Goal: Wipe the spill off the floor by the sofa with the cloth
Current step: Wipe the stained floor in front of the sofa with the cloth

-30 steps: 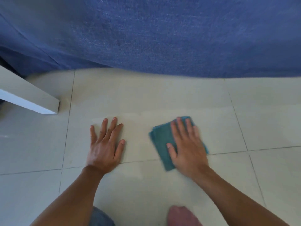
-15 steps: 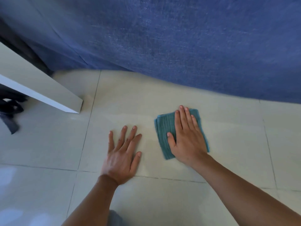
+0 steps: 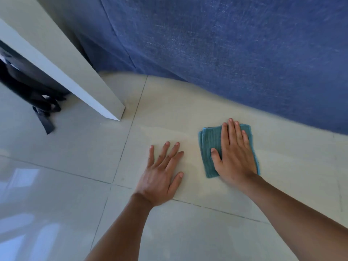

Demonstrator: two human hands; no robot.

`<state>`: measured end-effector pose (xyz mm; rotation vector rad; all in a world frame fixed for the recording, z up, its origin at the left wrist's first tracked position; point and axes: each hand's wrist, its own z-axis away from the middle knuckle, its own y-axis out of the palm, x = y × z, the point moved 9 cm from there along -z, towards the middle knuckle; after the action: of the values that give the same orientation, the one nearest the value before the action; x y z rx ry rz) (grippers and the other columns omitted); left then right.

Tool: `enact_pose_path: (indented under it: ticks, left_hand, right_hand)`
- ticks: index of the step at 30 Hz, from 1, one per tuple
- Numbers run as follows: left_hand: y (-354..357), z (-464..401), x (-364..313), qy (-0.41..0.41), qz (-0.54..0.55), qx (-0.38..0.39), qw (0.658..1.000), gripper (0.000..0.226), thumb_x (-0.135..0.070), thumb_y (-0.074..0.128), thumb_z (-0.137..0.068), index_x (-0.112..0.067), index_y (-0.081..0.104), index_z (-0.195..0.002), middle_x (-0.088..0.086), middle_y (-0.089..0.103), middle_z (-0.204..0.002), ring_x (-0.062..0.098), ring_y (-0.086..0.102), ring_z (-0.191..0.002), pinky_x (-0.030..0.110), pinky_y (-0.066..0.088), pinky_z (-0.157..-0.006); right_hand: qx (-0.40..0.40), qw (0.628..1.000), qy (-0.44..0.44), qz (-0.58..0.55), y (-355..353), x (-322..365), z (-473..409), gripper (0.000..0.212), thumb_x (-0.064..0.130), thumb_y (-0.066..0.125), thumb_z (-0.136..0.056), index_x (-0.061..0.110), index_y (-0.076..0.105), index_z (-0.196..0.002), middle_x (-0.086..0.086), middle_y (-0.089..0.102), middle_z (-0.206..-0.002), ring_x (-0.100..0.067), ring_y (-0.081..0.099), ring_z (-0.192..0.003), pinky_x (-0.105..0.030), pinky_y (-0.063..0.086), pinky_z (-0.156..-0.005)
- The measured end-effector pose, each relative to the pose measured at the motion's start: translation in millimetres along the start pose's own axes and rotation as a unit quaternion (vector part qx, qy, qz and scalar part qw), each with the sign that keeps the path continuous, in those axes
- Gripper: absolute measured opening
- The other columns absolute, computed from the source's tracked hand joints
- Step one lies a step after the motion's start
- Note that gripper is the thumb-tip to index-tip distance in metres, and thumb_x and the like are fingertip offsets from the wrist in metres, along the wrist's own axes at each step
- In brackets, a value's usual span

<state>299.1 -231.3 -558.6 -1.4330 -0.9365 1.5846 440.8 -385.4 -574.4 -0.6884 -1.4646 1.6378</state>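
Both hands flat | right hand (image 3: 232,157) presses folded teal ribbed cloth (image 3: 209,146), pushed closer to blue fabric sofa (image 3: 226,49) | left hand (image 3: 161,173) empty, bracing pale tiled floor (image 3: 75,147) | wiping ongoing

Pretty clearly a home, most likely a living room. A big sofa (image 3: 235,53) covered in blue woven fabric fills the top of the view, with its base met by the floor (image 3: 56,213), which is laid in large glossy pale tiles with thin grout lines, the kind usually found in a house or flat. Window light is reflected in the tiles at the lower left. A white panel (image 3: 62,59), probably the side of a low table or shelf unit, is seen at the upper left, and a dark bag with loose straps (image 3: 37,95) is tucked on the floor beside it. Nothing industrial or commercial is shown.
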Motion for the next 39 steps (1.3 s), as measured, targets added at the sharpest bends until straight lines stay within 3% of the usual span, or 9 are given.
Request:
enact_pose_path:
  ticks: [3, 10, 16, 22, 26, 30, 34, 39]
  left_hand:
    - [-23.6, 13.4, 20.9, -0.02, 0.011, -0.058, 0.998, 0.055, -0.04, 0.037, -0.099, -0.013, 0.045, -0.146, 0.003, 0.023, -0.165, 0.025, 0.012, -0.154, 0.06, 0.012, -0.121]
    - [-42.4, 115.5, 113.4, -0.218, 0.02, -0.139, 0.966, 0.064, -0.047, 0.029, -0.098, -0.014, 0.032, -0.153, 0.0, 0.016, -0.166, 0.019, 0.004, -0.155, 0.051, 0.004, -0.124]
    - [-48.4, 128.3, 123.7, -0.221, 0.088, -0.2, 0.951, 0.067, -0.045, 0.031, -0.098, -0.007, 0.026, -0.153, 0.012, 0.021, -0.164, 0.021, 0.013, -0.154, 0.042, 0.002, -0.125]
    - [-48.3, 129.7, 121.0, -0.198, 0.096, -0.195, 0.956, 0.062, -0.042, 0.026, -0.098, -0.008, 0.041, -0.148, 0.008, 0.028, -0.162, 0.023, 0.015, -0.153, 0.051, 0.004, -0.123]
    - [-35.5, 124.1, 110.7, -0.175, 0.021, -0.135, 0.975, 0.063, -0.049, 0.027, -0.098, -0.016, 0.039, -0.15, 0.0, 0.023, -0.164, 0.021, 0.008, -0.154, 0.058, -0.001, -0.122]
    - [-27.4, 122.2, 96.6, -0.179, 0.015, -0.123, 0.976, 0.063, -0.047, 0.025, -0.097, -0.014, 0.04, -0.149, 0.0, 0.023, -0.164, 0.022, 0.01, -0.154, 0.059, -0.005, -0.121]
    - [-28.1, 125.4, 92.7, -0.189, 0.054, -0.133, 0.971, 0.064, -0.046, 0.022, -0.098, -0.013, 0.038, -0.15, 0.0, 0.018, -0.165, 0.022, 0.009, -0.154, 0.054, -0.004, -0.122]
    - [-30.2, 135.8, 85.9, -0.191, 0.079, -0.143, 0.968, 0.063, -0.049, 0.022, -0.099, -0.017, 0.035, -0.152, -0.002, 0.014, -0.166, 0.018, 0.005, -0.154, 0.05, 0.0, -0.124]
  right_hand:
    - [-0.002, 1.0, -0.025, -0.004, 1.8, 29.4, -15.5, 0.088, 0.052, 0.021, -0.093, 0.001, 0.007, -0.164, -0.017, 0.001, -0.174, -0.03, -0.002, -0.161, -0.045, 0.001, -0.13]
    - [0.01, 0.994, -0.104, -0.031, 8.9, 153.1, -38.7, 0.087, 0.054, 0.025, -0.095, 0.004, 0.007, -0.164, -0.017, -0.002, -0.174, -0.028, -0.006, -0.161, -0.047, 0.0, -0.13]
    - [0.036, 0.967, -0.251, -0.033, 27.3, 268.2, -9.8, 0.081, 0.052, 0.034, -0.099, 0.012, 0.01, -0.166, -0.014, -0.001, -0.175, -0.028, -0.007, -0.161, -0.045, -0.002, -0.13]
    - [0.05, 0.942, -0.328, -0.043, 52.0, 223.8, 116.9, 0.078, 0.053, 0.044, -0.096, 0.021, 0.021, -0.165, -0.007, 0.008, -0.175, -0.024, -0.001, -0.161, -0.044, 0.001, -0.13]
    - [0.034, 0.971, -0.238, -0.011, 41.7, 133.1, 125.1, 0.08, 0.053, 0.043, -0.097, 0.021, 0.017, -0.166, -0.004, 0.007, -0.175, -0.024, 0.004, -0.161, -0.046, 0.004, -0.129]
    - [0.024, 0.993, -0.116, 0.007, 23.6, 80.1, 90.6, 0.079, 0.053, 0.03, -0.096, 0.019, 0.016, -0.166, -0.008, 0.006, -0.175, -0.025, 0.0, -0.161, -0.047, 0.002, -0.13]
    - [0.021, 0.996, -0.082, -0.025, 23.3, 126.9, 65.4, 0.08, 0.053, 0.028, -0.095, 0.018, 0.012, -0.166, -0.012, 0.001, -0.175, -0.029, -0.005, -0.161, -0.048, -0.004, -0.129]
    - [0.034, 0.967, -0.247, -0.045, 45.9, 195.1, 139.2, 0.077, 0.051, 0.042, -0.096, 0.022, 0.022, -0.164, -0.011, 0.009, -0.174, -0.03, 0.001, -0.161, -0.05, 0.002, -0.129]
